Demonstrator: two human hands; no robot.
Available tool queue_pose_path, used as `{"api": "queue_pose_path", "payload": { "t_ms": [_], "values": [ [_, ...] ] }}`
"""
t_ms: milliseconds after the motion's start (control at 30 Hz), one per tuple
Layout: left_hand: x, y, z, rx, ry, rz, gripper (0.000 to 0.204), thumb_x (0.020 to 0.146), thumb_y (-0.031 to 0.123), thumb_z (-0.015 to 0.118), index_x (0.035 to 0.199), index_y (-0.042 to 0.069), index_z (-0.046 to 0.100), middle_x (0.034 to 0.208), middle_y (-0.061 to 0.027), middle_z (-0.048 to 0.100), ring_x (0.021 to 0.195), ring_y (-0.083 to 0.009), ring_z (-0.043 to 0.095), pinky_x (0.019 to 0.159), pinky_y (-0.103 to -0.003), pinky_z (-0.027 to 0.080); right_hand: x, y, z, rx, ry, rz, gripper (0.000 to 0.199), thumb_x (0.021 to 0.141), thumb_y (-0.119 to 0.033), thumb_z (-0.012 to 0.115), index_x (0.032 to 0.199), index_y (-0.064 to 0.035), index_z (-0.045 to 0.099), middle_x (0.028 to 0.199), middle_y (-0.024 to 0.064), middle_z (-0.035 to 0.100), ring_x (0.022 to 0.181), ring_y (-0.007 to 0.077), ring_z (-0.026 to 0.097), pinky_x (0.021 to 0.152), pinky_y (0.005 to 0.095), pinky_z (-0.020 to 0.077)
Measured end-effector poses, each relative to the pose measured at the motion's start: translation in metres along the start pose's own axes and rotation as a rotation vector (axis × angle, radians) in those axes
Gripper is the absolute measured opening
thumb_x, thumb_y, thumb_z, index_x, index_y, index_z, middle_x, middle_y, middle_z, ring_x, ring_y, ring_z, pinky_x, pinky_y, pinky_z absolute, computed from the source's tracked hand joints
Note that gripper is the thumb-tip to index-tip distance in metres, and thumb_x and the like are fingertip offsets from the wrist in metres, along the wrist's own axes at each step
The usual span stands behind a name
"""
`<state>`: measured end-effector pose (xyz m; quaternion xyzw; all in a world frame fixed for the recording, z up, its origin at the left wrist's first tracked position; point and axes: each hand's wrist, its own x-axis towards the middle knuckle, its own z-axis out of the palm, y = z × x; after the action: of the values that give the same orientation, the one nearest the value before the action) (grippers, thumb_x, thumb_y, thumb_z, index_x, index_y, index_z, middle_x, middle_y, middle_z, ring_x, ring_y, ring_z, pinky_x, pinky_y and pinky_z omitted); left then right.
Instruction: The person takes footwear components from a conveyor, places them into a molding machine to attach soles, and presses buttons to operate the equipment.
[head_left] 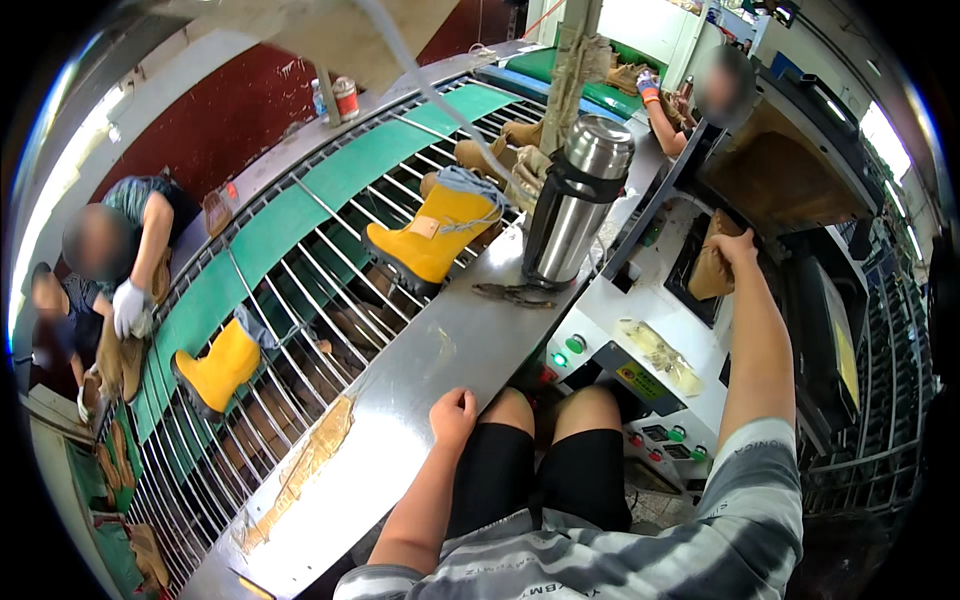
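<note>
My right hand (737, 250) reaches into the machine on the right and grips a tan shoe (710, 262); part of the shoe is hidden by the fingers. My left hand (453, 415) is closed in a loose fist at the near edge of the metal ledge (420, 365), with nothing visible in it. Beyond that ledge, a yellow boot (435, 235) with a grey-blue lace-up collar stands tilted on the roller conveyor (335, 260). Farther left on the rollers is a second yellow boot (218, 368). The machine's raised cover (790, 160) hangs above my right hand.
A steel flask (575, 205) and dark pliers (513, 294) sit on the ledge beside a post (570, 75). Buttons (575, 345) line the machine front. Co-workers handle shoes at far left, one with a white-gloved hand (130, 305); another person works at far right.
</note>
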<state>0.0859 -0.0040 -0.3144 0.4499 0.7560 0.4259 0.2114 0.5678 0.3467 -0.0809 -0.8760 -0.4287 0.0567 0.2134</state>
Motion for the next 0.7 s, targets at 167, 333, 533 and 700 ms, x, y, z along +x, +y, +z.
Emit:
{"api": "queue_pose_path", "payload": {
  "t_ms": [167, 333, 533, 700],
  "values": [
    [0.004, -0.012, -0.005, -0.025, -0.008, 0.014, 0.017, 0.084, 0.021, 0.06, 0.083, 0.007, 0.07, 0.071, -0.0126, 0.066, 0.066, -0.0298, 0.064, 0.063, -0.038, 0.05, -0.08, -0.02, -0.034, 0.14, 0.216, -0.068, 0.107, 0.06, -0.033, 0.077, 0.15, -0.011, 0.022, 0.144, 0.0286, 0.035, 0.129, 0.0443, 0.041, 0.104, 0.0466, 0.0409],
    [0.002, -0.007, -0.003, 0.016, 0.017, 0.029, 0.017, 0.084, 0.022, 0.06, 0.082, 0.008, 0.07, 0.075, -0.0117, 0.067, 0.069, -0.0307, 0.065, 0.065, -0.039, 0.051, -0.17, 0.061, 0.002, 0.504, 0.667, -0.478, 0.094, 0.066, -0.02, 0.076, 0.144, 0.0022, 0.027, 0.14, 0.0253, 0.037, 0.122, 0.0392, 0.044, 0.106, 0.0438, 0.0375],
    [0.01, 0.012, -0.007, 0.143, -0.378, 0.061, 0.021, 0.084, 0.023, 0.065, 0.095, 0.006, 0.07, 0.083, -0.0118, 0.07, 0.077, -0.026, 0.067, 0.071, -0.034, 0.052, -0.231, 0.086, 0.009, 1.007, 0.635, -0.4, 0.098, 0.067, -0.002, 0.069, 0.143, -0.0038, 0.009, 0.136, 0.021, 0.03, 0.124, 0.0327, 0.037, 0.108, 0.0426, 0.0285],
    [0.002, 0.073, -0.009, -0.716, -0.791, 0.121, 0.077, 0.082, 0.027, 0.075, 0.144, 0.005, 0.035, 0.136, -0.0154, 0.049, 0.123, -0.0275, 0.049, 0.099, -0.039, 0.044, -0.311, 0.031, 0.023, 1.693, -0.051, -0.368, 0.079, 0.067, 0.0, 0.06, 0.138, -0.0013, 0.027, 0.13, 0.0131, 0.042, 0.118, 0.0267, 0.044, 0.104, 0.0391, 0.0335]
  ]
}}
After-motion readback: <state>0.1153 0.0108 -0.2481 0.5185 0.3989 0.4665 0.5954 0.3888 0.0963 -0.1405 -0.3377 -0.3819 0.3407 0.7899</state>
